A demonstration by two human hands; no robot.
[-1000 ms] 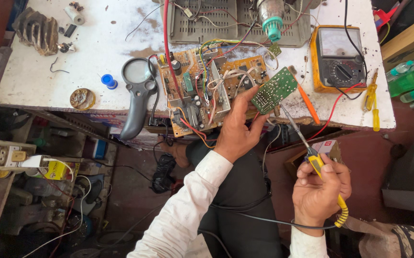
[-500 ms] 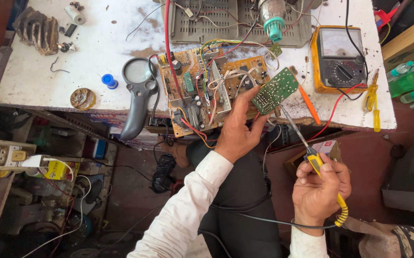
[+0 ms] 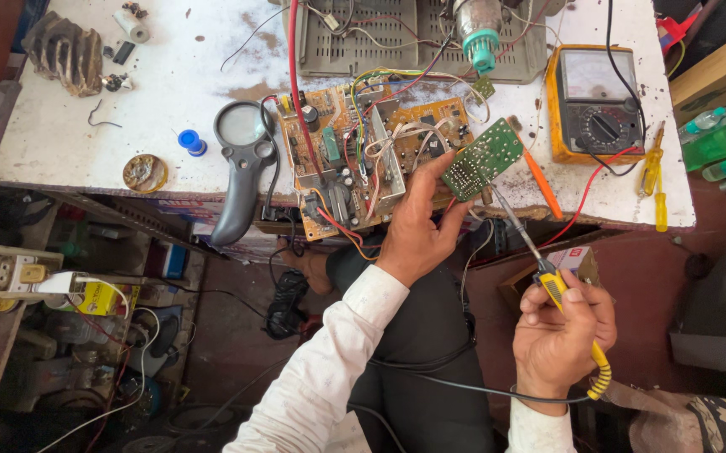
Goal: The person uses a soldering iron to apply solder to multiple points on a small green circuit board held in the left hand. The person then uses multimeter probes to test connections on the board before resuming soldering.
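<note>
At the front edge of a stained white workbench (image 3: 86, 126), a small green rectangular circuit board (image 3: 482, 158) is pinched by its lower end between the thumb and fingers of the left hand (image 3: 417, 231), tilted up over the bench lip so its soldered face looks toward the worker. The right hand (image 3: 560, 335) is closed around the yellow handle of a thin-shafted soldering iron (image 3: 539, 268), whose metal tip rests at, or just short of, the board's lower corner (contact is too fine to confirm). Doing this step well, by the look of it, means keeping the board steady against the fingers, touching only the intended joint, and holding the hot tip away from the fingertips gripping just beside it. Immediately behind the small board lies a larger tan circuit board (image 3: 363, 159) crowded with components and coloured wires. Left of that sits a grey-handled magnifying glass (image 3: 241, 147), with a blue spool (image 3: 189, 141) and a round tin (image 3: 145, 173) near it. To the right, an orange-cased analogue multimeter (image 3: 593, 105) rests with its red and black leads trailing, and a yellow-handled screwdriver (image 3: 656, 180) lies at the bench's far right edge.
</note>
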